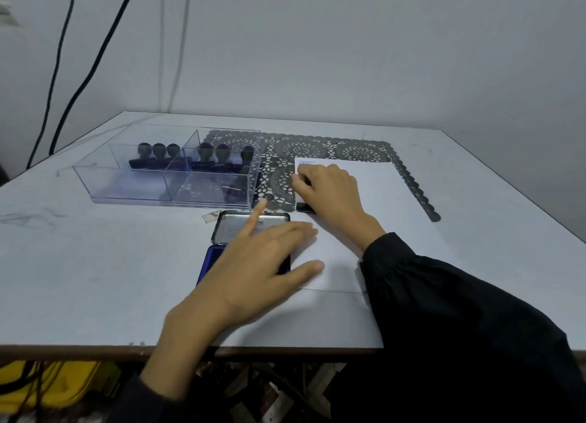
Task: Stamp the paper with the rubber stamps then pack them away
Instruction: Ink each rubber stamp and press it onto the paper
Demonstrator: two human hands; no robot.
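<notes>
A white sheet of paper [387, 200] lies on the table, with one blue stamp mark [307, 162] at its far left corner. My right hand [329, 191] grips a black rubber stamp [305, 207] and presses it down on the paper's left edge; the hand hides most of the stamp. My left hand [253, 264] lies with straight fingers over the open blue ink pad [209, 260] and touches the paper's near left part. The pad's metal lid [234, 226] stands open behind it. Several more rubber stamps [196, 157] sit in a clear divided box [126, 181].
A grey lace placemat [317, 146] lies under the paper's far part. A small scrap [209, 217] sits beside the ink pad lid. The wall stands close behind the table, with black cables [63, 73] hanging at left. The table's front edge [95, 349] runs below my hands.
</notes>
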